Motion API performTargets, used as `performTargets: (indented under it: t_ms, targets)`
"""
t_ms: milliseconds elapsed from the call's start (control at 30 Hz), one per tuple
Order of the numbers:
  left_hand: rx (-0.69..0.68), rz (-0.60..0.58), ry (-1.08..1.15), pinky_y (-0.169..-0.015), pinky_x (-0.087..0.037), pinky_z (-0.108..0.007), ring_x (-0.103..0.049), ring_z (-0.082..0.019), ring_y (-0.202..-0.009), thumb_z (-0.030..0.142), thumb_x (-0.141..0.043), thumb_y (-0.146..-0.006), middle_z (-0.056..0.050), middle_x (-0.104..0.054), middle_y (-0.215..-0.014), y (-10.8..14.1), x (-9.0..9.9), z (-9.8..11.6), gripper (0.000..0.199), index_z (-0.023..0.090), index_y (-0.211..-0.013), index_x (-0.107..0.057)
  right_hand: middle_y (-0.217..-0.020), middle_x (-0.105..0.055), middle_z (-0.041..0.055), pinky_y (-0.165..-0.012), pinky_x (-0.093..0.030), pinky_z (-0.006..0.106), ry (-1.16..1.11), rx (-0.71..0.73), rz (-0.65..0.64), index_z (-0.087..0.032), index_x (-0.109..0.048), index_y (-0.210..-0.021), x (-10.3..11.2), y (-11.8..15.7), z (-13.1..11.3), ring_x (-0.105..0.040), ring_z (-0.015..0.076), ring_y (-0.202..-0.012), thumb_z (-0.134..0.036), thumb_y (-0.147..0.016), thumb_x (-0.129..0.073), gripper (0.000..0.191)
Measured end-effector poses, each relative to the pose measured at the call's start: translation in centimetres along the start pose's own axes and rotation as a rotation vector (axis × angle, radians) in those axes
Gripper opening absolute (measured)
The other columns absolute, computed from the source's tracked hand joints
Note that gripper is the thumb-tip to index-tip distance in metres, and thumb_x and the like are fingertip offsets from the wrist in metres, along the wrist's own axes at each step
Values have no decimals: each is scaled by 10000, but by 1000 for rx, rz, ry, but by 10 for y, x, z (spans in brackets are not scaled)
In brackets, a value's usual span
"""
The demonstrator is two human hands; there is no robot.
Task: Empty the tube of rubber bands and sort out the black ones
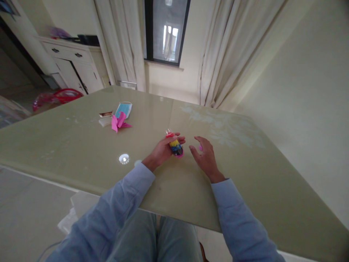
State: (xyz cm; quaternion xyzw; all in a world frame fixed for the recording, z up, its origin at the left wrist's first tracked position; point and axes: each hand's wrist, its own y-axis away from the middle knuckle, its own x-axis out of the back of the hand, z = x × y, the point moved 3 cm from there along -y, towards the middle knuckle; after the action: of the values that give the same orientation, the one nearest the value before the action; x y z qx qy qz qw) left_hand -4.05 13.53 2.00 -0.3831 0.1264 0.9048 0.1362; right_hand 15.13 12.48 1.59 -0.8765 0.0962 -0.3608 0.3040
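Observation:
A small clear bottle with red, yellow, blue and dark layers lies tilted in my left hand, whose fingers wrap round it. Pink shows at the bottle's lower end, and its clear top points away from me. To the right, apart from the bottle, my right hand is raised over the table with thumb and fingers spread. A small pink piece shows between that thumb and the fingers; whether it touches the hand or lies on the table is unclear.
On the greenish glossy table, a pink folded paper, a blue face mask, a small card and a whitish item lie at the back left. Beyond stand a white cabinet and a red chair.

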Motion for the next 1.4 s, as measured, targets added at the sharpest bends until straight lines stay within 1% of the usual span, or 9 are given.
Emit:
performTargets:
  t_ms: [133,267,367,600,800,933,1067,1200,1400]
  targets:
    - [2,-48,-60,-828,-532,-351,-659,-263,-1052,256,-739,-794,-153,-712,-1101,-1,0,-7,353,138,-1118,-661,-1263,-658,139,-974,-524,488,-205,-73,-121,-228,-611,-1262,-2,3,-13,-611,273,-1189,-460,-886,-649,443]
    - [31,-83,-20,-833,-541,-353,-657,-231,-998,296,-751,-805,-112,-686,-1092,-2,1,-14,381,176,-1154,-654,-1339,-593,136,-818,-587,393,-484,-223,-339,-258,-557,-1342,-17,10,-15,-653,249,-1097,-494,-781,-766,644]
    - [23,-65,2,-835,-552,-366,-657,-214,-957,309,-765,-804,-81,-652,-1087,-2,0,-16,419,206,-1190,-641,-1390,-535,149,-750,-593,352,-510,-271,-367,-256,-555,-1350,-26,15,-16,-659,234,-1044,-481,-705,-830,737]
    - [-24,8,-7,-894,-516,-308,-629,-188,-1021,265,-788,-783,-71,-649,-1141,-5,1,-16,389,206,-1153,-684,-1125,-683,100,-743,-573,346,-477,-240,-437,-190,-632,-1220,-30,16,-19,-669,196,-877,-427,-750,-791,550]
    - [-107,-42,-40,-809,-526,-309,-646,-187,-949,335,-779,-796,-73,-680,-1128,-5,3,-3,322,204,-1070,-673,-1115,-670,100,-766,-582,353,-464,-290,-290,-186,-630,-1213,-24,10,-6,-646,205,-922,-396,-732,-777,545]
    - [-155,44,-24,-838,-543,-358,-666,-211,-1003,298,-788,-782,-80,-659,-1223,-3,7,7,405,235,-1144,-619,-1154,-624,97,-793,-589,361,-416,-276,-149,-215,-627,-1233,-13,5,2,-633,212,-967,-390,-725,-772,556]
    - [-152,106,-88,-797,-555,-357,-698,-195,-885,269,-789,-777,-67,-703,-1064,-6,13,5,443,221,-1172,-594,-1186,-600,88,-853,-586,377,-452,-258,-93,-233,-631,-1227,-4,1,0,-653,205,-969,-405,-739,-776,537]
    - [-155,148,-199,-767,-553,-328,-704,-182,-813,237,-817,-745,-93,-730,-987,-10,18,-1,395,160,-1090,-642,-1181,-621,89,-857,-591,377,-491,-255,-51,-240,-620,-1242,0,0,-3,-663,211,-969,-441,-753,-781,552]
    - [-254,43,-485,-832,-524,-322,-676,-193,-863,141,-917,-561,-82,-733,-1016,-9,16,-5,534,173,-1055,-717,-1186,-665,101,-874,-594,398,-567,-271,51,-244,-570,-1320,4,-2,-6,-680,238,-1006,-459,-765,-780,631]
